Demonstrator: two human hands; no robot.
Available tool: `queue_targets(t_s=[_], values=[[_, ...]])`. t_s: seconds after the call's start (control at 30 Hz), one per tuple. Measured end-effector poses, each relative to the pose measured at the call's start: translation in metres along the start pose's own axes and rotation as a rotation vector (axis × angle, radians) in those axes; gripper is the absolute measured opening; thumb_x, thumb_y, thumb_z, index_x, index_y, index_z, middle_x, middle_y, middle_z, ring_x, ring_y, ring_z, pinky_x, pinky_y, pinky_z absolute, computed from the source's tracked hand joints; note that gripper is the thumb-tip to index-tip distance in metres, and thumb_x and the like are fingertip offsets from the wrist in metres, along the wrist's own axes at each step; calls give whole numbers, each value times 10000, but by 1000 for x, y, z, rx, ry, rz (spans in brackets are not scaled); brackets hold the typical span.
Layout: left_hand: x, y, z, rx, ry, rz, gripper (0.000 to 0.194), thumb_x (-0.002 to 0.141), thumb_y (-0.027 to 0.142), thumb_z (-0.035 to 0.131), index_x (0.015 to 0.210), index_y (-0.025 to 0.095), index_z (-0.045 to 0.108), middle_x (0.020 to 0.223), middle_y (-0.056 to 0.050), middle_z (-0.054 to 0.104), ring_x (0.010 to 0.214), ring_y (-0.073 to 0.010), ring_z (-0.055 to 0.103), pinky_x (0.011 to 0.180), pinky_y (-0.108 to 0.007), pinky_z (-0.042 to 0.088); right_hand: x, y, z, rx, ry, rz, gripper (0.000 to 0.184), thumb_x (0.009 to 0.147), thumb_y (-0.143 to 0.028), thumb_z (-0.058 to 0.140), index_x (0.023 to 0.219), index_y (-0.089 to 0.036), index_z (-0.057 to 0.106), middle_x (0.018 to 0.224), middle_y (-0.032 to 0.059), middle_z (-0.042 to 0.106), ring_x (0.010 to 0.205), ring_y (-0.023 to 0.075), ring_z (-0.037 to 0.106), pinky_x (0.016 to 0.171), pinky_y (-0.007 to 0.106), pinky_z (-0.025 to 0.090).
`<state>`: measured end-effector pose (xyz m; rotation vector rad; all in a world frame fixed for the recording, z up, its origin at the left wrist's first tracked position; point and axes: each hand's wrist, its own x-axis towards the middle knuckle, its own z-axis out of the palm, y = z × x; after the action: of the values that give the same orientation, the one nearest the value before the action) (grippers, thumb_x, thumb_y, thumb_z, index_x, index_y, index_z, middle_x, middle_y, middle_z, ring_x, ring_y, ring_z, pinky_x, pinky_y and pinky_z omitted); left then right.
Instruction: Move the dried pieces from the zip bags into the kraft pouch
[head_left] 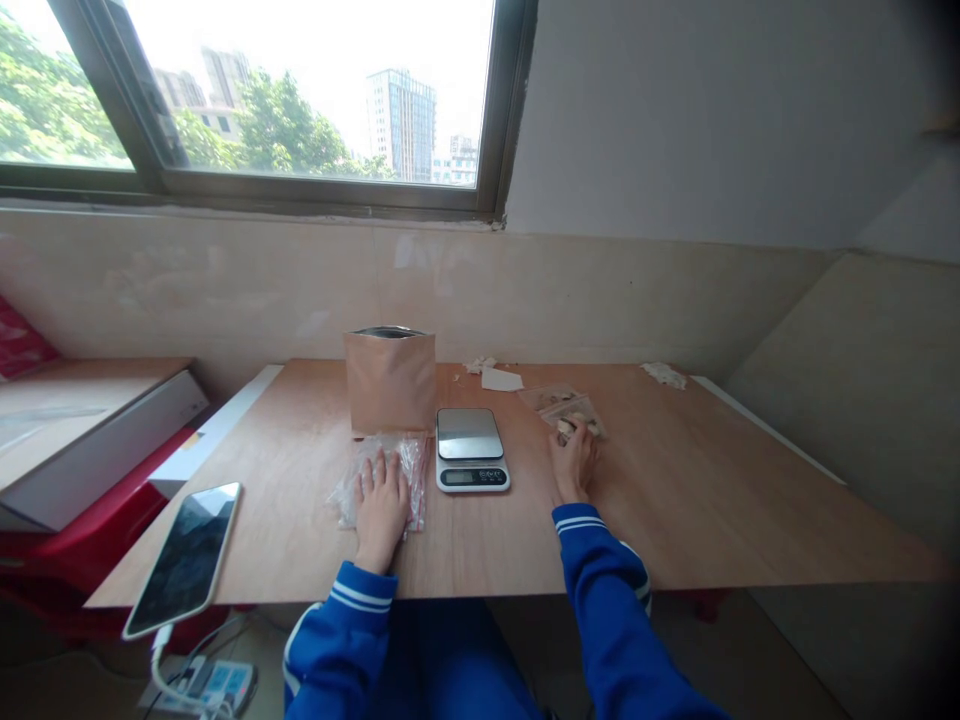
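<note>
My left hand [382,503] lies flat with its fingers stretched out on a pile of clear plastic bags [344,492]. To the right, my right hand [574,463] has its fingers curled down on a small clear bag with pale pieces [587,413], gripping its near edge. Another similar bag [541,397] lies just behind, partly overlapped. Between the hands sits a kitchen scale [470,440] with a bare metal plate; its display is too small to read. Behind the plastic pile stands a brown paper pouch [390,385], upright, its silvery mouth open.
A white card [502,380] and crumpled scraps [480,366] lie at the table's back, with more scraps [664,376] at back right. A phone [184,560] on a cable sticks out over the left front edge. A white box [97,440] stands left of the table [720,500].
</note>
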<state>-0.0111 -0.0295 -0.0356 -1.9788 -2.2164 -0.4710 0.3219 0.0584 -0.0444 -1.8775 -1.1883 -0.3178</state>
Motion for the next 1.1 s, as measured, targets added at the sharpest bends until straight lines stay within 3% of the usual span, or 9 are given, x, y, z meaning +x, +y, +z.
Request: queue_targets(t_s=[0.8,1.1], values=[[0,-1,2,-42,9,-13,500,963,281,300,1414,161,478,1515,-129,395,1404,-327,340,1129,-495,265,1,3,1,108,23,28,385,797,-278,477,1149,-137,541,1096,176,626,1043,297,558,891,415,398],[-1,-2,1,-98,46,3,468,959,264,324,1359,134,526,1480,-137,448,1386,-317,364,1131,-478,264,3,5,3,142,57,68,469,766,-271,535,1188,-70,507,1115,237,625,1013,319,581,886,433,413]])
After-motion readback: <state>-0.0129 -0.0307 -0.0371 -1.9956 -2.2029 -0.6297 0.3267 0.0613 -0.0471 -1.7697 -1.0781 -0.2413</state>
